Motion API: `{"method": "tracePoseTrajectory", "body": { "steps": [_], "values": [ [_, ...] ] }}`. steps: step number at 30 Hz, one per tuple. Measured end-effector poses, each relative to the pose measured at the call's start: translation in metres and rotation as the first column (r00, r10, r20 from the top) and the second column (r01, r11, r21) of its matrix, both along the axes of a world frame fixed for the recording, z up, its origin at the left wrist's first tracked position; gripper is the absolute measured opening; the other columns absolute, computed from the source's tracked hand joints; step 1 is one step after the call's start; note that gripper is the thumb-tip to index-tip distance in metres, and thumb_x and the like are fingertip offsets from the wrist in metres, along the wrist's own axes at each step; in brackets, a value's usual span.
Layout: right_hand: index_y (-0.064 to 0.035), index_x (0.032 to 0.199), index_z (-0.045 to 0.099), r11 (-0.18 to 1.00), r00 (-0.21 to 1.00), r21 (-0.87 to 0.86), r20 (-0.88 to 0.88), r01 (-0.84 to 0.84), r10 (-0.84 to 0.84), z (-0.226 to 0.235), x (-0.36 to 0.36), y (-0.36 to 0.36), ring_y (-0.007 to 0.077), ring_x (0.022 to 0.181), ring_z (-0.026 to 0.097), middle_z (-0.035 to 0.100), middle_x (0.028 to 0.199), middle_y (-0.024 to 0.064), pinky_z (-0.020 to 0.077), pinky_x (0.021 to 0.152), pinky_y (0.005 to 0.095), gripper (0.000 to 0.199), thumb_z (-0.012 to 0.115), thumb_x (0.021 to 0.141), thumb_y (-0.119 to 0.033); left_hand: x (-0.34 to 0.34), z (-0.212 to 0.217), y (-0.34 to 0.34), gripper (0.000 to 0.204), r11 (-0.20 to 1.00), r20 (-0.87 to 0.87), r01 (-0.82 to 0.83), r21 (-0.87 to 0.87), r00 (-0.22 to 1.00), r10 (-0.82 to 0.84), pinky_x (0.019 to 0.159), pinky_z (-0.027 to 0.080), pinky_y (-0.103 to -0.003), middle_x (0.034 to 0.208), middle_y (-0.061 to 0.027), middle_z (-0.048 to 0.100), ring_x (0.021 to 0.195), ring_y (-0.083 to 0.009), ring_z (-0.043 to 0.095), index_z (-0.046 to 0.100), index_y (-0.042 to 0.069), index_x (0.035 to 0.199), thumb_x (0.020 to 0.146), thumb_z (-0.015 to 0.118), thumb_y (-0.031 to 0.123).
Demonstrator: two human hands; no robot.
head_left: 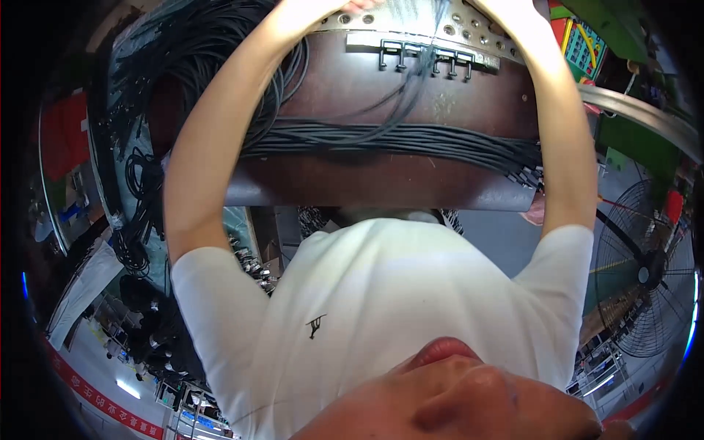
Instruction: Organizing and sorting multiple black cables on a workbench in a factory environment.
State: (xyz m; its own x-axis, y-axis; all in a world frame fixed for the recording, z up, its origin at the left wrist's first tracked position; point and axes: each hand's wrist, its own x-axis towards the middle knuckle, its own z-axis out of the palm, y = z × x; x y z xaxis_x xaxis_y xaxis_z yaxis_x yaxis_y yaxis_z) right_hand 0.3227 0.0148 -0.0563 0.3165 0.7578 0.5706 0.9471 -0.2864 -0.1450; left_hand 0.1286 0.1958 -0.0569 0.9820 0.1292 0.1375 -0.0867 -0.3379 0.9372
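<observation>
Head view: your two forearms run up the frame from a white T-shirt (396, 308) in the lower centre to the top edge. Your left hand (312, 11) sits at top centre-left, overexposed and partly cut off by the frame; it rests at the perforated metal strip (469, 33) along the top of a dark brown board (381, 180). Grip state: cannot tell, the fingers are washed out. Your right hand (517, 11) sits at top centre-right on the same strip; its grip also cannot be read. Just below the strip a row of small black clips (425, 57) hangs on a metal bar. A thick bundle of black cables (411, 139) crosses the board's middle, left to right, with thin strands rising toward the clips. More black cables (139, 205) pile at upper left. A floor fan (645, 275) stands at right.
</observation>
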Motion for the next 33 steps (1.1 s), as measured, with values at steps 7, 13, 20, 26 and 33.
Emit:
{"method": "tracePoseTrajectory", "body": {
  "steps": [7,13,20,26,33],
  "values": [
    [-0.0034,0.095,0.065,0.924,0.994,-0.374,-0.045,0.077,-0.102,0.019,-0.038,0.006,0.0363,0.084,0.063,0.065,0.093,0.0212,0.0504,0.076,0.0447,0.026,0.047,0.091,-0.022,0.022,-0.010,0.003,0.029,0.572,0.201,-0.277,0.772,0.960,0.194,0.079,0.051,-0.035,0.099,-0.0141,0.067,0.089,-0.0275,0.064,0.066,0.006,0.101,0.092,0.052,0.029],
    [-0.0027,0.104,0.064,0.934,0.962,-0.325,-0.175,0.147,-0.212,0.014,-0.040,-0.003,0.0376,0.090,0.062,0.065,0.100,0.0217,0.0495,0.081,0.0457,0.035,0.050,0.091,-0.032,0.026,-0.009,0.005,0.030,0.585,0.021,-0.165,0.794,0.969,0.245,0.082,0.050,-0.036,0.103,-0.0150,0.067,0.091,-0.0277,0.063,0.065,0.005,0.108,0.092,0.053,0.028],
    [-0.0013,0.113,0.061,0.969,0.979,-0.231,-0.160,0.090,-0.129,0.004,-0.027,-0.008,0.0386,0.098,0.060,0.062,0.108,0.0232,0.0469,0.089,0.0466,0.043,0.054,0.090,-0.037,0.014,0.032,-0.015,0.031,0.580,0.003,-0.242,0.778,0.925,0.381,0.084,0.049,-0.040,0.101,-0.0199,0.065,0.093,-0.0327,0.062,0.062,0.000,0.111,0.086,0.064,0.019],
    [-0.0009,0.117,0.058,0.985,0.913,0.173,-0.406,0.029,0.045,0.027,-0.075,-0.144,0.0282,0.100,0.063,0.062,0.113,0.0174,0.0480,0.090,0.0357,0.026,0.056,0.093,-0.008,-0.111,0.057,-0.047,0.041,0.881,-0.251,-0.123,0.456,0.932,0.261,0.087,0.046,-0.031,0.105,-0.0132,0.061,0.098,-0.0218,0.057,0.054,-0.002,0.125,0.097,0.051,0.028],
    [-0.0022,0.122,0.052,0.795,0.625,-0.327,-0.494,0.511,-0.605,-0.122,-0.192,-0.391,0.0241,0.105,0.056,0.060,0.112,0.0110,0.0448,0.093,0.0366,0.032,0.054,0.090,-0.005,-0.291,-0.030,-0.155,0.024,0.911,-0.664,-0.097,0.402,0.654,0.363,0.085,0.048,-0.044,0.092,-0.0204,0.067,0.087,-0.0378,0.064,0.064,-0.001,0.104,0.090,0.055,0.016]
  ]
}}
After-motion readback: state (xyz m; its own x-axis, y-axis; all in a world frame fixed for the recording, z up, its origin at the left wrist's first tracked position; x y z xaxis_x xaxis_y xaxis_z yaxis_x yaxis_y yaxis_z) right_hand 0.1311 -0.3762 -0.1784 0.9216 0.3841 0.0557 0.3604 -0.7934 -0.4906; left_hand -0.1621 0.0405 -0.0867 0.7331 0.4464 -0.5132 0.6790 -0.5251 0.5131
